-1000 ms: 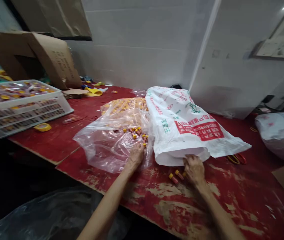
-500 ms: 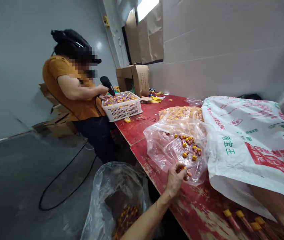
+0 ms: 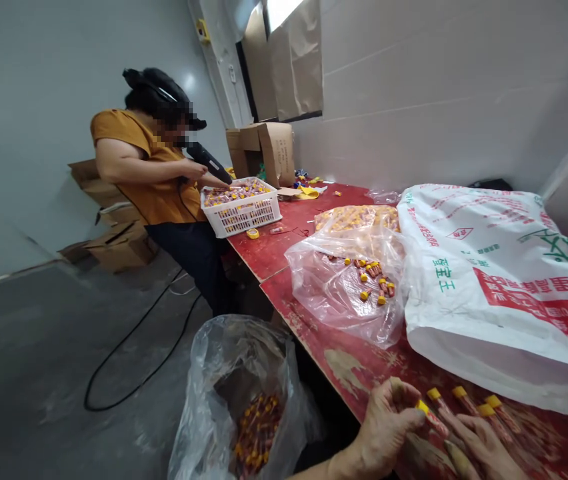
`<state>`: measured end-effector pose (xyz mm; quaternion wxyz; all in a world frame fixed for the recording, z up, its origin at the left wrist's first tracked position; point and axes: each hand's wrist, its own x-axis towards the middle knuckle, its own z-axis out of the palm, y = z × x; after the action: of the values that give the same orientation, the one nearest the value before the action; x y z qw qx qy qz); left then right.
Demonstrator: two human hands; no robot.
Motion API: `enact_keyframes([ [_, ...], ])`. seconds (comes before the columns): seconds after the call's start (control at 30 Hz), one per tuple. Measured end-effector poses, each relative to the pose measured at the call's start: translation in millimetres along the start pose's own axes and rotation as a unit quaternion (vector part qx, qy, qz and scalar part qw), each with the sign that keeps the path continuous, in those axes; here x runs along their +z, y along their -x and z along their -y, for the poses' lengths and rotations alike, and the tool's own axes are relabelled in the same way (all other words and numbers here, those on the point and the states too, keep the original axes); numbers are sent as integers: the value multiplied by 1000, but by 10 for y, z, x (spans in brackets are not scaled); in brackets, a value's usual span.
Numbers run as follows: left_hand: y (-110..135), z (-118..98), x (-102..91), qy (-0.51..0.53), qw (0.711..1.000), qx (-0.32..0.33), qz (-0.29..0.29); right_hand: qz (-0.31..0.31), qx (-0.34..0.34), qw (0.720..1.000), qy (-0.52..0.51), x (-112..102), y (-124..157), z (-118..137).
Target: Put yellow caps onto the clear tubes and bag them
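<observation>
Down at the table's front edge, my left hand [image 3: 384, 423] pinches a small clear tube [image 3: 434, 420] with a yellow cap and reddish contents. My right hand [image 3: 487, 450] is close beside it, thumb and fingers apart, fingertips by the tube's lower end; whether they touch it is unclear. Just beyond my right hand, several similar capped tubes [image 3: 494, 413] lie in a row on the red table. Further back, more tubes [image 3: 377, 272] are scattered on a clear plastic bag [image 3: 334, 303], whose far part is full of them.
A large white printed sack [image 3: 464, 320] covers the table's right side. Below the edge stands an open clear bag [image 3: 204, 393] holding tubes. At the far end, a person [image 3: 129, 163] holds a black tool [image 3: 210, 163] over a white basket [image 3: 247, 219] of tubes, beside a cardboard box [image 3: 279, 157].
My left hand has come back from the clear bag to the table's front edge with a tube. My right hand has come out from under the sack's edge to meet it.
</observation>
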<state>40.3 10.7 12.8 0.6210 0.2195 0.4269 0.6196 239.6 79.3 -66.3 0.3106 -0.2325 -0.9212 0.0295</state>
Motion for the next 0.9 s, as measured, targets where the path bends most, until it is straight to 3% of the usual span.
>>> enact_keyframes([
  [0.17,116,79,-8,-74,997,28,3,-17,39,998,-44,97,-10,226],
  [0.27,180,142,-42,-153,986,67,9,-71,124,988,-63,211,-68,505],
  [0.4,209,175,-84,-258,958,122,27,-128,178,974,-49,301,-204,830],
  [0.5,105,113,-109,-350,921,158,70,-140,190,971,18,321,-307,883],
  [0.6,-161,-51,-160,-450,856,252,41,-110,178,967,146,308,-378,789],
  [0.67,-437,-223,-233,-523,792,310,-50,-83,172,956,224,298,-411,689],
  [0.73,-778,-424,-334,-579,736,324,-131,-70,178,944,269,295,-437,596],
  [0.8,-1155,-605,-434,-599,718,315,-165,-70,184,938,286,295,-449,536],
  [0.9,-1695,-743,-523,-621,701,306,-170,-72,194,938,278,288,-431,510],
])
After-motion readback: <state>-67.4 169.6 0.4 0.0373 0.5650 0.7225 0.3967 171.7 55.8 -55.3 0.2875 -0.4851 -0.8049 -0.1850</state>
